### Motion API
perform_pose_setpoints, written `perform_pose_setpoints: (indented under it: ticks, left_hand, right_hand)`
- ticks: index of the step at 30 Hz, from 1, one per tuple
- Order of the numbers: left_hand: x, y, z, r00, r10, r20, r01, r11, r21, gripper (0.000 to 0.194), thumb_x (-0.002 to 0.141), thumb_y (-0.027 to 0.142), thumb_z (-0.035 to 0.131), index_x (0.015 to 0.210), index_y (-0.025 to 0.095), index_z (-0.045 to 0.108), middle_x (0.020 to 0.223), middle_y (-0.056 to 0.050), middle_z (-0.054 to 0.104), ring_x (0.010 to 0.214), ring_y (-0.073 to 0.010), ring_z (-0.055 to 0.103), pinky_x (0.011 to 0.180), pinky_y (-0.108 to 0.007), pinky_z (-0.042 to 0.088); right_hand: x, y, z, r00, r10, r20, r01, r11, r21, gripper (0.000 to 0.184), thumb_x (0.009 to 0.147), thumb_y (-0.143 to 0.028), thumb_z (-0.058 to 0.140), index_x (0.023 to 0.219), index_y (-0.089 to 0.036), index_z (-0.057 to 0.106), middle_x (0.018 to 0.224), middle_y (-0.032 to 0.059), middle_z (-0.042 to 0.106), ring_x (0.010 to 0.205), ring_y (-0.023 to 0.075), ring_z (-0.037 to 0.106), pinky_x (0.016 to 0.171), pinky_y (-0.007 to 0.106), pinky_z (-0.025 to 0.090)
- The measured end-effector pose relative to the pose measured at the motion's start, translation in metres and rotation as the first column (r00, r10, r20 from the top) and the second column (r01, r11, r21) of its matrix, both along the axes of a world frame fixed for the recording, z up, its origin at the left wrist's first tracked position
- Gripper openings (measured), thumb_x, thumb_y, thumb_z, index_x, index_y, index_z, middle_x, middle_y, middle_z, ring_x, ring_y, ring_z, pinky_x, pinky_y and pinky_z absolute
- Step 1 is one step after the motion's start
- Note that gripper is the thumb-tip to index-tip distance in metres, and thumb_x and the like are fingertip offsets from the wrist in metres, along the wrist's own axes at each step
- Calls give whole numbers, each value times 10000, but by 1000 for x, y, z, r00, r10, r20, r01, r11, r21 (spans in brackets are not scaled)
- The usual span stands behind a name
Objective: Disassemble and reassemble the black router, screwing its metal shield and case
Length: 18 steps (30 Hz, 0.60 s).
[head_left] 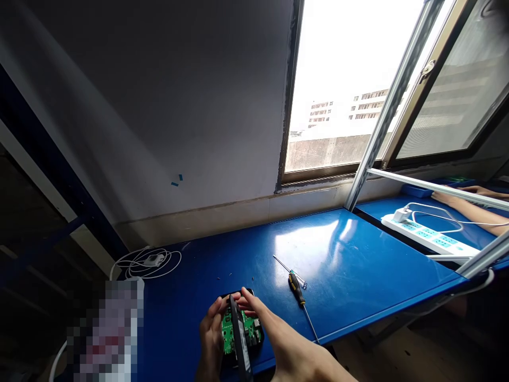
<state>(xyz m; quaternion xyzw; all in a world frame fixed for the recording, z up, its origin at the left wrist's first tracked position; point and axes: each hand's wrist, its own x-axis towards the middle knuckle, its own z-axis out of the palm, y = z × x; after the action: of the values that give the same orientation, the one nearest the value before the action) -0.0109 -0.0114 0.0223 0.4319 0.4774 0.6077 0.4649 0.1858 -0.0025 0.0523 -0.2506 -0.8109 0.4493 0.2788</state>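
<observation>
My left hand (212, 334) and my right hand (288, 337) come together at the table's front edge. Between them a flat black cover (239, 337) with a pale label stands on edge, pinched near its far end by the fingers of both hands. Beneath it lies a green circuit board (228, 330) in a black case (257, 344), partly hidden by the cover and my fingers. Right of my hands rests a screwdriver with a black and yellow handle (296, 289). A second screwdriver with a clear handle (302, 281) lies partly behind it.
Small screws (253, 278) lie on the blue table (191, 297) beyond the case. A coiled white cable (155, 260) sits at the back left. On the right are a metal post (363, 170), a white power strip (431, 236) and another person's arms (473, 209).
</observation>
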Motion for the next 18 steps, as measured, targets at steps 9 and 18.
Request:
perform_pose_setpoints:
  ticks: [9,18]
  left_hand:
    - [-24,-2,20,990,-137,34,141,970,-196,881,920,817,119,1157,161,656,1222,-167,717,1278,-358,615,1085,-498,509]
    - [-34,2,-5,978,48,-205,-72,992,-108,714,964,732,285,1306,191,600,1111,-134,760,1192,-344,670,1086,-540,499]
  right_hand:
    - [5,-2,-6,998,-4,-64,4,1000,2,1548,469,-592,918,1630,-185,-22,1620,195,322,1483,376,359,1209,457,329]
    - [18,-5,-9,996,-89,5,89,994,-70,1590,446,-567,929,1622,-187,-71,1600,204,336,1457,386,384,1212,488,315]
